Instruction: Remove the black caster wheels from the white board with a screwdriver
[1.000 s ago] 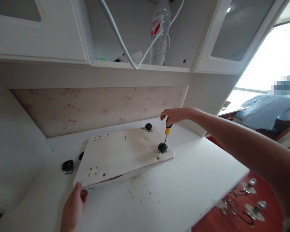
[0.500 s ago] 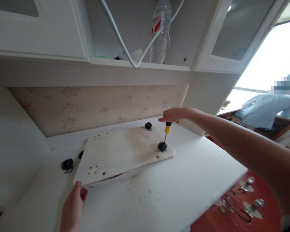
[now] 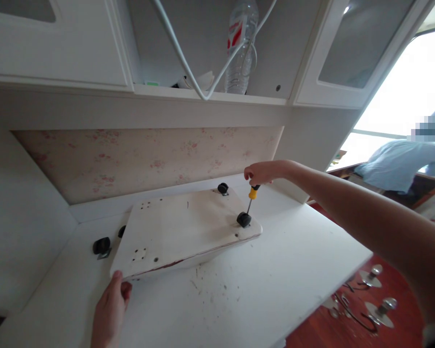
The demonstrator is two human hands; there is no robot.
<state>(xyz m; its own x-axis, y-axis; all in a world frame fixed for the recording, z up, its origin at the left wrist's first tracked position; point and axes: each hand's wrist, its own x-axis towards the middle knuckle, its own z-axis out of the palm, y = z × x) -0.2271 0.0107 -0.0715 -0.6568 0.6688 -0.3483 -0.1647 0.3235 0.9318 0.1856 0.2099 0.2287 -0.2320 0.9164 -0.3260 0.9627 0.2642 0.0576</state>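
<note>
A white board (image 3: 184, 224) lies on the desk, with a chipped front edge and screw holes at its left corners. One black caster (image 3: 244, 219) is mounted at its near right corner and another caster (image 3: 223, 188) at its far right. My right hand (image 3: 264, 171) grips a yellow-and-black screwdriver (image 3: 253, 193), slightly tilted, its shaft reaching down beside the near caster; the tip is hidden. My left hand (image 3: 112, 299) holds the board's near left corner, thumb at the edge. Left of the board lies a loose caster (image 3: 101, 245), with another loose caster (image 3: 122, 232) partly hidden behind the board.
Dark debris (image 3: 203, 285) is scattered on the white desk (image 3: 275, 275). A shelf above carries a plastic bottle (image 3: 239, 53), and a white cable (image 3: 186, 63) hangs in front. A lamp with bulbs (image 3: 379, 311) rests on the red floor. Another person (image 3: 398, 162) bends over by the window.
My right hand has shifted slightly and the screwdriver handle leans a little farther right. The board, the casters and my left hand stay in place.
</note>
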